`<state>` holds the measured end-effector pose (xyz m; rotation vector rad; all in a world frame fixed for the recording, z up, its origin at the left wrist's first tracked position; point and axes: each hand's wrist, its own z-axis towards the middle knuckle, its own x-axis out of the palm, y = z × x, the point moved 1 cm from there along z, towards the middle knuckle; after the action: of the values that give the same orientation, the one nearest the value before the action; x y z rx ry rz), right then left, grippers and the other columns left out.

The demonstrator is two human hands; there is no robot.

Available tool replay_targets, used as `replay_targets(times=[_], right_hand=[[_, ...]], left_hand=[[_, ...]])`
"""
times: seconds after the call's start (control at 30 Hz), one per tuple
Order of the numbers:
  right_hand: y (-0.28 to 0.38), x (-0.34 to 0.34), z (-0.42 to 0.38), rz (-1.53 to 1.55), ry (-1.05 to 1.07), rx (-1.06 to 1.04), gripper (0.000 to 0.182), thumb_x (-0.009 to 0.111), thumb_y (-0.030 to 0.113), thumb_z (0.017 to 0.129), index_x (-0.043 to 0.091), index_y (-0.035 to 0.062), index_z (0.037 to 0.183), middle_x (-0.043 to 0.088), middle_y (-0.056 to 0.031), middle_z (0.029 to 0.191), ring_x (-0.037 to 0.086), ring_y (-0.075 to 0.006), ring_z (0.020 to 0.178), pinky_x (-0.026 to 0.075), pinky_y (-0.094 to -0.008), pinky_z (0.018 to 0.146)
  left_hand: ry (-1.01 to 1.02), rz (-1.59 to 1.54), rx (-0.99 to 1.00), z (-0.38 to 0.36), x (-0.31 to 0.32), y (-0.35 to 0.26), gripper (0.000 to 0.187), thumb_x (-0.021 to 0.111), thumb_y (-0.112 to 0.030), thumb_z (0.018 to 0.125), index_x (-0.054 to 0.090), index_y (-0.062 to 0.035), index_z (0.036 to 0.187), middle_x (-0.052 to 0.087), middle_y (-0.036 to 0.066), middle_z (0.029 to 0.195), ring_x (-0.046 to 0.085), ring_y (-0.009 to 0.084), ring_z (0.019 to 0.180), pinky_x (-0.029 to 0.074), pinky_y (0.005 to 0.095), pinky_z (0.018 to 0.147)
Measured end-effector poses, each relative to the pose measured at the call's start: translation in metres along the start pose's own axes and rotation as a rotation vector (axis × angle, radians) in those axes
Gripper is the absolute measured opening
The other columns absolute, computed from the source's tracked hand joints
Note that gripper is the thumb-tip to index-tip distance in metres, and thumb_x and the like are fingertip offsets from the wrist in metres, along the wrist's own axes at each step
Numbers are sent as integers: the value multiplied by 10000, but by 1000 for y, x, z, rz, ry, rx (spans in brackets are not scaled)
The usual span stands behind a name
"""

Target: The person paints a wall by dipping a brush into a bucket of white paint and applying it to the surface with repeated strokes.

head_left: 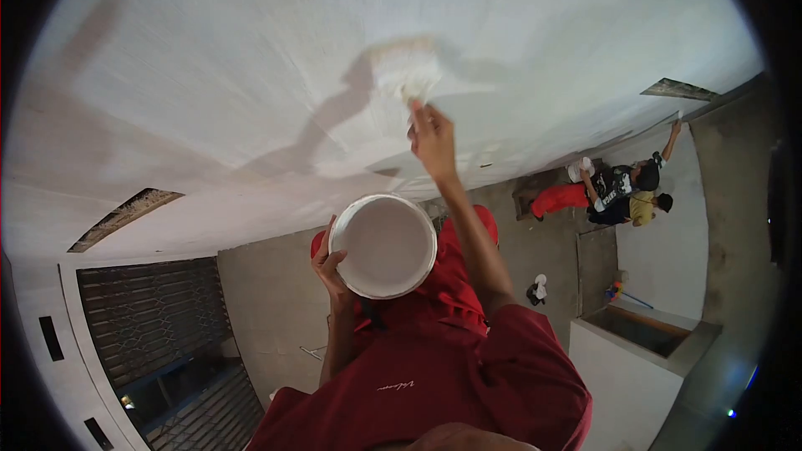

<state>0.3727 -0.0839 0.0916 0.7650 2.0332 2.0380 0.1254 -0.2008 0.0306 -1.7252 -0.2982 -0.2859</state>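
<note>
My right hand [433,140] is closed round the handle of a wide brush [408,71], whose pale head lies against the whitish wall [251,50]. The brush head is slightly blurred. Lower down, my left hand [331,260] grips the left side of a round white bucket [428,260], its thumb over the rim. Pale, smooth liquid fills part of the bucket, which is in front of my red trousers. A shadow of the hand and brush falls on the wall to the left.
Two people [618,188] are at the right, one with an arm raised to the wall and a white container. A metal grille [154,317] is at lower left. A white half-wall [622,376] stands lower right, and small items [539,287] lie on the floor.
</note>
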Motion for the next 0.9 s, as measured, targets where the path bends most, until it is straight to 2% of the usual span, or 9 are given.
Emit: replay_targets(times=[0.07,0.17,0.27,0.37,0.5,0.6,0.7,0.8,0.9], right_hand=[[-113,-15,23,-253,-59,-162,462,584,410,983,542,61,685,448,20,525,387,-60,427,304,-245,389],[-201,-39,27,-643,-148,-223,474,580,407,980,560,43,677,471,5,514,441,-97,430,342,-265,404],[-259,-71,24,-703,-78,-49,473,566,375,985,560,23,669,502,-28,517,478,-128,417,351,-297,385],[-242,-87,12,-598,-69,367,468,548,342,992,542,23,650,513,-47,518,492,-137,399,338,-306,355],[-122,-76,35,-318,-80,259,435,550,332,991,542,32,677,478,-23,524,408,-101,364,284,-283,330],[-19,-60,19,-192,-40,203,401,556,333,991,540,44,713,449,5,534,350,-61,365,246,-251,334],[51,-50,-2,-129,-17,87,379,557,331,995,531,52,740,431,21,541,322,-34,378,216,-227,338],[85,-51,-12,-72,-8,-5,372,556,339,1001,535,56,760,429,25,542,319,-23,384,205,-213,342],[80,-45,0,17,-32,-57,374,562,359,1002,558,52,789,428,31,539,323,-21,398,214,-215,353]], left_hand=[[0,3,17,0,-3,4,727,508,-162,683,496,134,1348,639,217,1215,625,268,1104,471,376,1000],[-14,47,26,4,-1,2,733,508,-154,677,493,134,1351,641,212,1208,626,270,1101,468,374,1000],[-30,33,-7,-3,-4,2,737,509,-150,673,491,135,1352,642,210,1203,625,271,1101,466,373,1000],[0,-8,27,0,2,-1,740,509,-148,673,486,135,1356,639,214,1211,625,272,1102,467,371,998],[6,48,106,-2,5,-3,742,507,-145,676,477,138,1361,631,225,1226,625,282,1105,466,375,1003],[5,47,96,-2,4,-2,735,495,-147,685,473,147,1358,627,238,1233,628,297,1108,472,389,1001],[22,10,70,1,0,3,727,486,-154,694,473,155,1352,629,244,1228,630,303,1108,486,396,986],[5,48,58,0,0,3,721,481,-158,699,477,160,1346,625,250,1233,632,303,1109,496,393,975],[33,67,115,-1,4,0,727,488,-159,688,482,159,1341,625,248,1236,632,300,1109,496,388,975]])
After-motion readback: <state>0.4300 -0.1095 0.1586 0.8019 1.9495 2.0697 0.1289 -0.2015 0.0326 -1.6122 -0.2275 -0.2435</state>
